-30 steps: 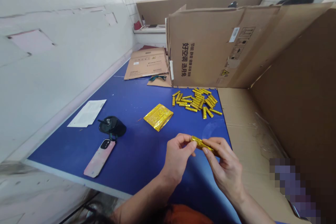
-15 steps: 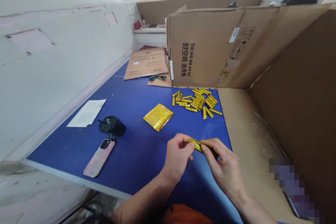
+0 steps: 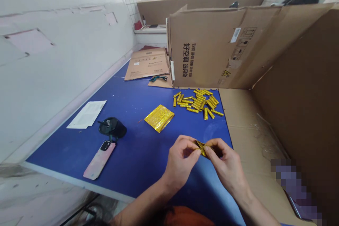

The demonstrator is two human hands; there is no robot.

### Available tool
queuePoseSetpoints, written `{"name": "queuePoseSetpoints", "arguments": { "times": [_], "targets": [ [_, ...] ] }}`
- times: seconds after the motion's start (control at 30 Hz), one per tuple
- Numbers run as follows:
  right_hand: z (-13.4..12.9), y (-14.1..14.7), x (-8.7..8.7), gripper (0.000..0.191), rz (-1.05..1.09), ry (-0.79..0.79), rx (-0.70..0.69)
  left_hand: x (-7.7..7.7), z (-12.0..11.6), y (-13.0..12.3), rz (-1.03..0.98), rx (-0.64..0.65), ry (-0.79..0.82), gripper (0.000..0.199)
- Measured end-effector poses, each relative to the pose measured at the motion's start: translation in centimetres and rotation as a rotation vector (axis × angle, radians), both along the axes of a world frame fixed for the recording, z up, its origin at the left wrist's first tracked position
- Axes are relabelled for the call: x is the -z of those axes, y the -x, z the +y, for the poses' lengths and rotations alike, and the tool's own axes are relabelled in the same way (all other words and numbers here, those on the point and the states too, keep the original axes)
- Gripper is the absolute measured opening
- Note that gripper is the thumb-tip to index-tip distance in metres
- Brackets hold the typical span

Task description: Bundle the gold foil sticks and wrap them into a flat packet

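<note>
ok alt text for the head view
A person's bare left hand and right hand pinch a folded gold foil strip over a blue table, with a pile of small gold foil sticks and a flat gold foil packet beyond.

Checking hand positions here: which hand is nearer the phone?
Left. The left hand is right of the phone, apart from it; the right hand is farther right, beyond the left hand.

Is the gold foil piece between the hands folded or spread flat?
Folded: the gold foil piece shows creased, doubled edges, pinched between the left hand and right hand.
</note>
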State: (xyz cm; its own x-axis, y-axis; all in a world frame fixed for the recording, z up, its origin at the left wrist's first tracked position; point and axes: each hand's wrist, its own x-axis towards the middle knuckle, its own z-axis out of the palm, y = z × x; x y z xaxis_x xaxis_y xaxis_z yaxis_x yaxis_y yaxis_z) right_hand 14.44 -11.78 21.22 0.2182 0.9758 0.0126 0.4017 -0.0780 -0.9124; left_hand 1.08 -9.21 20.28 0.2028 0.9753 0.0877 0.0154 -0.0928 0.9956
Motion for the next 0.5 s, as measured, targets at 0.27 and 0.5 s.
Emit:
{"name": "queuePoseSetpoints", "arguments": {
  "times": [0.27,0.5],
  "targets": [
    [0.56,-0.57,-0.06,0.022,0.297,0.151,-0.064,0.06,-0.16,0.99,-0.053,0.132,-0.079,0.004],
    [0.12,-0.24,-0.24,0.015,0.135,0.091,-0.089,0.05,-0.34,0.71,-0.01,0.081,-0.044,0.005]
  ]
}}
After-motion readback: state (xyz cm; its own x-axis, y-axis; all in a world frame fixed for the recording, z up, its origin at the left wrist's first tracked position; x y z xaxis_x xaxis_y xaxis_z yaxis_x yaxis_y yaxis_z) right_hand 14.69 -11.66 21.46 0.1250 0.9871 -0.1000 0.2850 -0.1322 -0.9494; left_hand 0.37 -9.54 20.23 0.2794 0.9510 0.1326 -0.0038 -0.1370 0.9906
